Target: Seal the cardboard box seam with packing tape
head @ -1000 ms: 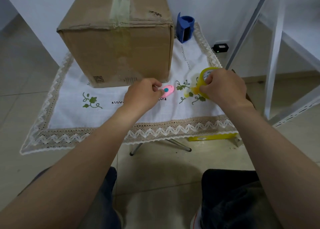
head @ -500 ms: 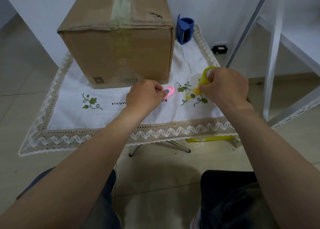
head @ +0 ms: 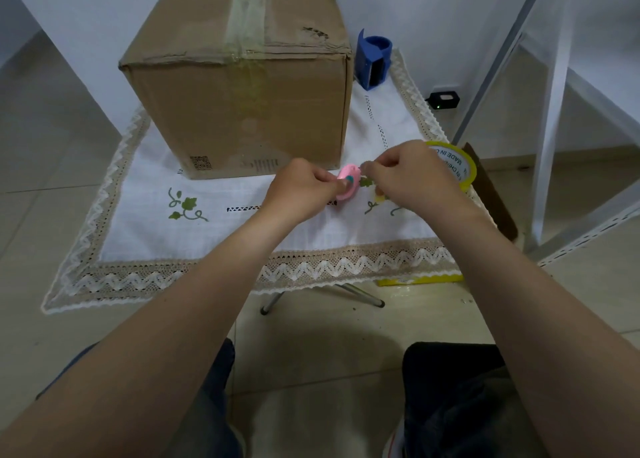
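The cardboard box [head: 239,111] stands at the back of the table, with a strip of clear tape [head: 247,10] along its top seam and down the front face. My left hand [head: 301,191] grips a small pink cutter [head: 348,185] just in front of the box's right corner. My right hand [head: 415,177] holds the yellow tape roll [head: 457,165], which shows past its right side. Its fingertips are pinched together right beside the cutter. What they pinch is too small to tell.
A white lace-edged cloth [head: 207,236] covers the small table. A blue tape dispenser [head: 374,62] stands behind the box on the right. A brown cardboard piece [head: 491,194] leans at the table's right edge, beside white frame legs [head: 550,111]. A black device [head: 445,99] lies on the floor.
My right hand has moved left with the tape roll until its fingertips meet the pink cutter. My left hand has lifted the cutter slightly toward it.
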A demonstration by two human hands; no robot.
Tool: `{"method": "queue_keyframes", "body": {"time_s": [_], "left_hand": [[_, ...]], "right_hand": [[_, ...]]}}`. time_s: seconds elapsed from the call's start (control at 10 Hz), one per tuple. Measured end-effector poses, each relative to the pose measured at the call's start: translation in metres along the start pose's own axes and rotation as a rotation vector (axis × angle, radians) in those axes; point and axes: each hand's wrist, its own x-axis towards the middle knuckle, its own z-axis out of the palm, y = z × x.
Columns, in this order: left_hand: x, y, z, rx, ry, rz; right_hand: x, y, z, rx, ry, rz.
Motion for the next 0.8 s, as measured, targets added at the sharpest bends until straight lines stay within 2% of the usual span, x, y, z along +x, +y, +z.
{"method": "queue_keyframes", "body": {"time_s": [0.1, 0.2, 0.3, 0.6, 0.7, 0.8], "left_hand": [[0.0, 0.006, 0.001, -0.197, -0.011, -0.011], [-0.001, 0.011, 0.001, -0.294, -0.039, -0.053], [0.001, 0.012, 0.003, -0.327, -0.06, -0.071], [0.001, 0.014, 0.0, -0.313, -0.056, -0.131], [0.001, 0.011, -0.004, -0.299, -0.075, -0.077], [-0.005, 0.011, -0.018, -0.249, -0.067, -0.009]], "right_hand": [[0.002, 0.0, 0.005, 0.182, -0.158, 0.064], [0.006, 0.0, 0.004, 0.308, -0.147, 0.094], [0.011, 0.001, 0.002, 0.32, -0.107, 0.11], [0.033, 0.006, 0.021, -0.223, 0.039, 0.088], [0.035, 0.008, 0.024, -0.35, 0.085, 0.05], [0.041, 0.011, 0.022, -0.378, 0.115, 0.036]]}}
